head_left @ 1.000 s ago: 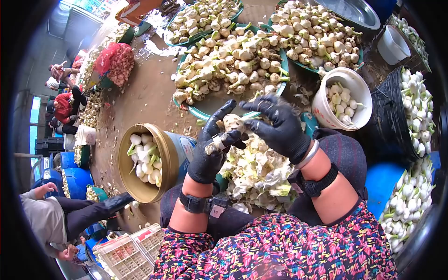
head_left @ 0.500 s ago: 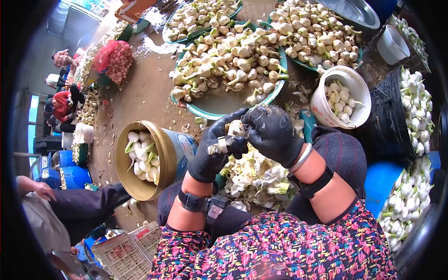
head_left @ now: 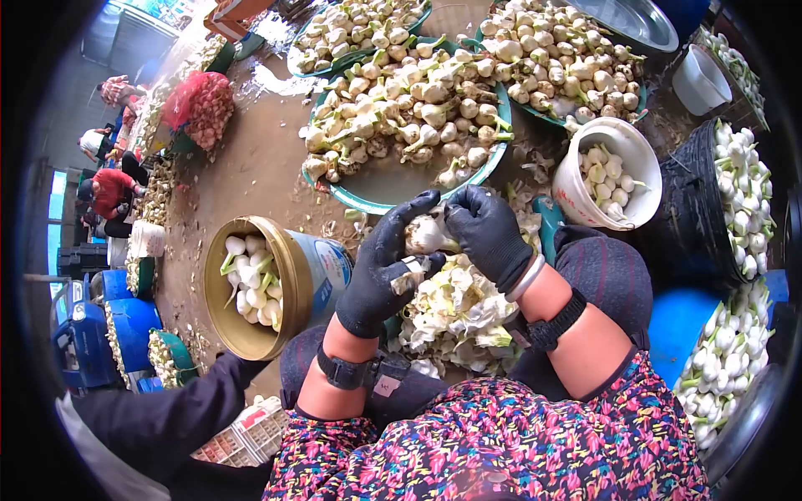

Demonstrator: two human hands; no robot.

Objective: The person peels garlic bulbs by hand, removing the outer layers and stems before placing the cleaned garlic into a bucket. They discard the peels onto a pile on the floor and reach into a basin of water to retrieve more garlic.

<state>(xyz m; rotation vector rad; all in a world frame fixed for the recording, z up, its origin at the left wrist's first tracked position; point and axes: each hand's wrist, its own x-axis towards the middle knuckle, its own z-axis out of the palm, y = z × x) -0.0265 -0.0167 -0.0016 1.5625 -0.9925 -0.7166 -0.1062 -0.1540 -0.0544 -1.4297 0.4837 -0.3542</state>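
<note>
My left hand (head_left: pixel 376 275), in a black glove with a pale wrap round the thumb, grips a garlic bulb (head_left: pixel 428 235) above my lap. My gloved right hand (head_left: pixel 491 238) is closed, its fingertips pinching the right side of the same bulb; what lies between them is partly hidden. Below both hands is a heap of peeled garlic skins (head_left: pixel 459 313). Just beyond them stands a green-rimmed basin (head_left: pixel 376 204) with many unpeeled bulbs and murky water.
To the left, a tan-rimmed bucket (head_left: pixel 219 321) holds peeled white bulbs; a white bucket (head_left: pixel 576 196) on the right holds more. A black tub (head_left: pixel 681 200) of bulbs stands farther right. Someone's dark-clothed leg (head_left: pixel 167 417) is at lower left, beside a crate (head_left: pixel 251 434).
Both hands have shifted slightly, and more of the bulb now shows between them. The right hand has turned, fingertips pinched at the bulb's side. The person at lower left has moved closer to the bucket.
</note>
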